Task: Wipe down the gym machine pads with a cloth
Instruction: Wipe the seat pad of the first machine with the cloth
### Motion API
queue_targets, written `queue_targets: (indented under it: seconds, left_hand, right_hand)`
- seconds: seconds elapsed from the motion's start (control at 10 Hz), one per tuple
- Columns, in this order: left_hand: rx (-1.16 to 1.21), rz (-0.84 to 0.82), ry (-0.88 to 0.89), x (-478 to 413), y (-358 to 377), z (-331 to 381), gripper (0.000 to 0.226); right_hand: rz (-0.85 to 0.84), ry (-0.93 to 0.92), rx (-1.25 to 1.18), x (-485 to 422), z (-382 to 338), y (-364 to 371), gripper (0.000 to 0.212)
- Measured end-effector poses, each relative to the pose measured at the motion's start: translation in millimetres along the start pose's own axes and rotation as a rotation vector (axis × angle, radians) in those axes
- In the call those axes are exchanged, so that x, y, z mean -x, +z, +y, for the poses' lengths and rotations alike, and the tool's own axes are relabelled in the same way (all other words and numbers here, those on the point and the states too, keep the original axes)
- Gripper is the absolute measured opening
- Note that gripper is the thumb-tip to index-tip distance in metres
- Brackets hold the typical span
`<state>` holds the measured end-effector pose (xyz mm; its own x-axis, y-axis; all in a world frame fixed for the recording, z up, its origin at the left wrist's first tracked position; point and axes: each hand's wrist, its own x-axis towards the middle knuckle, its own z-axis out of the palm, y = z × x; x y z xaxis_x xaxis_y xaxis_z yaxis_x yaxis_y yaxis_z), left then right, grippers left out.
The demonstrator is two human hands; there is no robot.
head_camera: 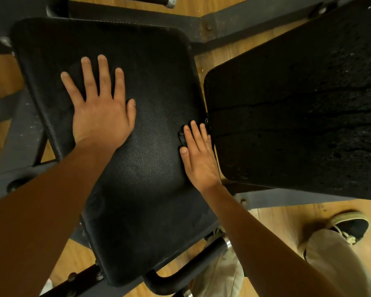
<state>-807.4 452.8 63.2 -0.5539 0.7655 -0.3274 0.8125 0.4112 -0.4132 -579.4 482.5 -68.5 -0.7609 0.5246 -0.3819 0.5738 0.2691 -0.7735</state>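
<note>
Both bare forearms (pixel 51 211) reach forward over a gym machine's black seat pad (pixel 141 179). The right hand (pixel 198 161) lies flat, fingers (pixel 196 133) straight and close together, at the pad's right edge, over a small dark scrap (pixel 181 137); whether that is the cloth cannot be told. Farther on, the left hand (pixel 101 114) presses flat, fingers spread. A worn second pad (pixel 298 103) stands just beside, right.

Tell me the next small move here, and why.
Probably sweep the right hand across the seat pad toward the left hand. It lies flat at the pad's right edge, over a small dark thing, perhaps the cloth; the left hand rests flat.
</note>
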Motion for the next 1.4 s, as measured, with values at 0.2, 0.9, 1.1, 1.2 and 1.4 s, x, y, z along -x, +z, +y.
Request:
queue_targets:
  seconds: [0.2, 0.9, 1.1, 1.2, 1.4]
  left_hand:
    - [-0.012, 0.006, -0.004, -0.2, 0.0, 0.4, 0.067]
    - [-0.011, 0.029, -0.001, -0.1, 1.7, 0.6, 0.066]
    - [-0.020, 0.025, 0.001, -0.5, 2.7, 0.8, 0.066]
    - [-0.016, 0.025, 0.002, -1.2, 2.1, 1.0, 0.066]
    - [-0.020, 0.024, 0.004, -0.8, 2.8, 0.5, 0.066]
  right_hand:
    - [-0.037, 0.001, 0.032, 47.5, 13.8, 7.9, 0.056]
    - [-0.073, 0.139, -0.069, 86.4, 22.8, 18.2, 0.054]
    - [-0.026, 0.176, -0.102, 77.1, 18.4, 20.1, 0.053]
    - [0.000, 0.191, -0.121, 95.5, 26.5, 26.5, 0.054]
    - [-0.044, 0.270, -0.142, 126.1, 36.6, 29.6, 0.055]
